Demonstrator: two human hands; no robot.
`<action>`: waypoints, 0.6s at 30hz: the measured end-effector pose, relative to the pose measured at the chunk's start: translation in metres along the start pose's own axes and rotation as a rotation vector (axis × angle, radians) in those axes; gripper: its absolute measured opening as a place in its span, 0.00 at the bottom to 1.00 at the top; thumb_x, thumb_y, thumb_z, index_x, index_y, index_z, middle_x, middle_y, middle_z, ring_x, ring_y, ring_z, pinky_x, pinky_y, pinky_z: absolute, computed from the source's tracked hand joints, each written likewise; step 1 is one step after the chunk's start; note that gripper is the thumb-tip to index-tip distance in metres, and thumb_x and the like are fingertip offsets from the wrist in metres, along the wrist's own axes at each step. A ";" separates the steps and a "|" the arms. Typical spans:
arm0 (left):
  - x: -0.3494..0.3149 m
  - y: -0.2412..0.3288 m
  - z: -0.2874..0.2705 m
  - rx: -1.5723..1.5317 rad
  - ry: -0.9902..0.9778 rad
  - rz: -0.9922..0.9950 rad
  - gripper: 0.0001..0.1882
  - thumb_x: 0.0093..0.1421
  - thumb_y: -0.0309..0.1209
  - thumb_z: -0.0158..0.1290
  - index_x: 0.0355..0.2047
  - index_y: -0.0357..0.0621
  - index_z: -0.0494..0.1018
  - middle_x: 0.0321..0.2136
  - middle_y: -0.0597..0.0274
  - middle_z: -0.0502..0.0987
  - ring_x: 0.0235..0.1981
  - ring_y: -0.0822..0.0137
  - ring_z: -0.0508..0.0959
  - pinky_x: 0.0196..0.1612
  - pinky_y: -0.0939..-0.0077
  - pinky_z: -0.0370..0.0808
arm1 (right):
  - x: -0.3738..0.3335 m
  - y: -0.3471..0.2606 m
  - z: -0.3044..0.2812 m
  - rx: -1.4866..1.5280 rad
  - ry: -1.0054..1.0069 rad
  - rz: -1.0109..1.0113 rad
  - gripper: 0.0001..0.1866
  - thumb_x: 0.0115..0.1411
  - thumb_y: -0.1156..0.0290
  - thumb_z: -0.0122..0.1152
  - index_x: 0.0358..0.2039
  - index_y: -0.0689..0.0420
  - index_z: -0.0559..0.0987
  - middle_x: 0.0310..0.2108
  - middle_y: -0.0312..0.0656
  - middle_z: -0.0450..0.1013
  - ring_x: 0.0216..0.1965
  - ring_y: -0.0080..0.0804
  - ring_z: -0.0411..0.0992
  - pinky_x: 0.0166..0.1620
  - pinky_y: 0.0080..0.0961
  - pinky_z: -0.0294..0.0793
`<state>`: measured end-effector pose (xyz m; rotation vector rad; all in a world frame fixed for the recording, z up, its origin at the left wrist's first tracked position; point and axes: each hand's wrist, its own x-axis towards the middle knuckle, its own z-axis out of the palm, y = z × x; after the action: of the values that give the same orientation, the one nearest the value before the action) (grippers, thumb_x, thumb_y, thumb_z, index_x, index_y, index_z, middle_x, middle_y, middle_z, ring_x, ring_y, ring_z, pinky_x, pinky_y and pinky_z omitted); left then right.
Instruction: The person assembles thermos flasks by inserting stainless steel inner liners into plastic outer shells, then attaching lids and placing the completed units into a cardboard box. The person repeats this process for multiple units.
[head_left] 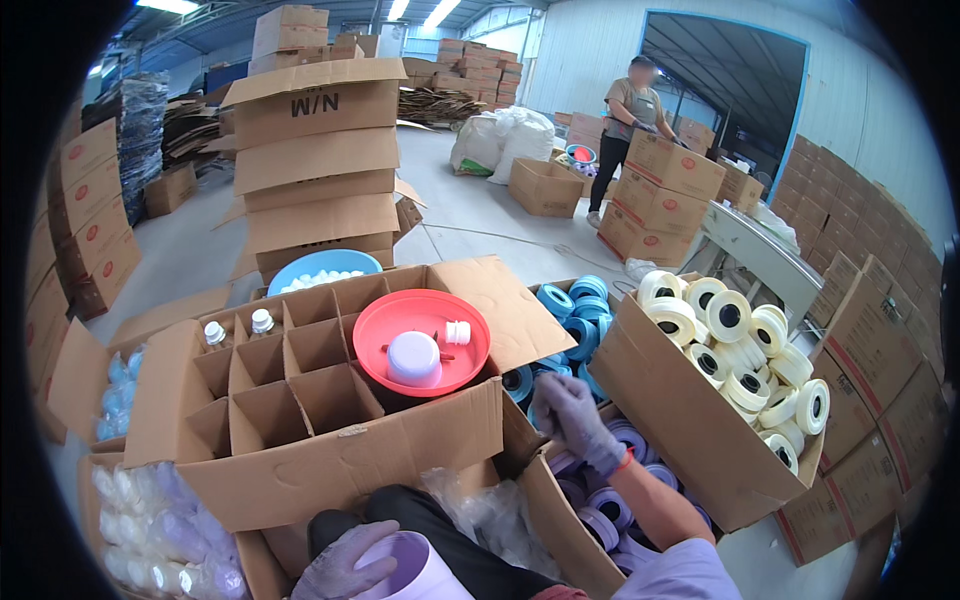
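My left hand (345, 567), in a pale glove, is wrapped round a lavender open-topped plastic cylinder (420, 572) near my lap. My gloved right hand (578, 418) is closed above a carton of purple ring-shaped parts (612, 505), beside several blue ring-shaped parts (585, 335). Whatever its fingers hold is hidden. In front of me stands a divided carton (345, 465). On it rests a red basin (372, 330) containing a lavender cup-shaped part (413, 360), a small white threaded piece (457, 332) and dark red pieces. Two clear bottles with white caps (262, 321) stand in far-left compartments.
A carton of cream ring-shaped parts (730, 310) stands at right. Behind the divided carton are a blue basin of white pieces (322, 268) and tall stacked cartons (318, 165). Bagged clear and lavender parts (165, 535) lie lower left. A person (632, 110) handles cartons farther back.
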<state>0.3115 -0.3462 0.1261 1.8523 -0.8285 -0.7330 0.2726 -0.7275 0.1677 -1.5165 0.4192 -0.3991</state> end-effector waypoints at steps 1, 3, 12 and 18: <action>0.000 0.002 -0.001 -0.020 0.000 -0.021 0.31 0.61 0.42 0.59 0.61 0.40 0.68 0.56 0.52 0.73 0.58 0.57 0.72 0.61 0.69 0.67 | 0.002 -0.006 -0.013 -0.080 0.013 -0.090 0.19 0.68 0.61 0.51 0.21 0.54 0.71 0.14 0.33 0.65 0.11 0.18 0.60 0.15 0.15 0.56; -0.001 0.000 0.000 0.003 0.017 0.026 0.31 0.61 0.42 0.59 0.60 0.40 0.68 0.56 0.51 0.73 0.57 0.56 0.72 0.62 0.68 0.66 | 0.012 -0.030 -0.038 -0.067 0.143 -0.278 0.18 0.69 0.61 0.50 0.22 0.54 0.72 0.15 0.33 0.66 0.12 0.19 0.63 0.15 0.16 0.58; -0.004 0.010 0.012 0.218 0.041 0.401 0.28 0.59 0.39 0.60 0.58 0.42 0.70 0.57 0.50 0.71 0.59 0.51 0.71 0.63 0.61 0.66 | 0.130 -0.157 -0.205 0.502 0.507 -0.565 0.10 0.66 0.60 0.57 0.36 0.53 0.77 0.27 0.35 0.74 0.30 0.27 0.73 0.36 0.25 0.75; -0.057 -0.050 -0.077 0.802 1.121 0.154 0.27 0.59 0.32 0.58 0.57 0.38 0.68 0.57 0.45 0.69 0.62 0.41 0.65 0.67 0.48 0.56 | 0.037 -0.082 0.053 -0.475 -0.388 -0.479 0.09 0.65 0.73 0.55 0.41 0.65 0.79 0.36 0.41 0.77 0.41 0.27 0.75 0.48 0.25 0.74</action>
<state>0.3489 -0.2447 0.1171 2.3797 -0.4841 0.8562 0.3316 -0.7013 0.2493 -2.1140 -0.1802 -0.3775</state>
